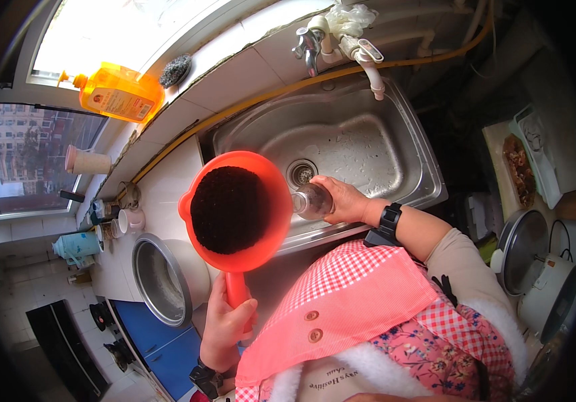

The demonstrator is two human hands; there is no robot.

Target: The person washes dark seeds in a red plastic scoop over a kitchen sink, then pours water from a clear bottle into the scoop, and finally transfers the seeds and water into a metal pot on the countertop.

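Note:
My left hand [227,321] grips the handle of a red plastic ladle [280,211] near the front of the counter. A rounded heap of black fine-grained material [227,211] fills much of its bowl; I cannot tell what it is. Over the near side of the stainless steel sink [348,135], my right hand [346,201] is closed around a small clear container [313,201] with dark bits inside. The container lies tilted, its narrower end pointing at the ladle's rim. Whether the two touch is unclear.
A metal pot [162,281] stands left of the ladle. Two taps [308,47] project above the sink, beside a yellow hose [263,95]. An orange pump bottle [122,93] and a steel scourer [175,70] rest on the windowsill. Pot lids [524,251] and a meat tray [519,171] are at right.

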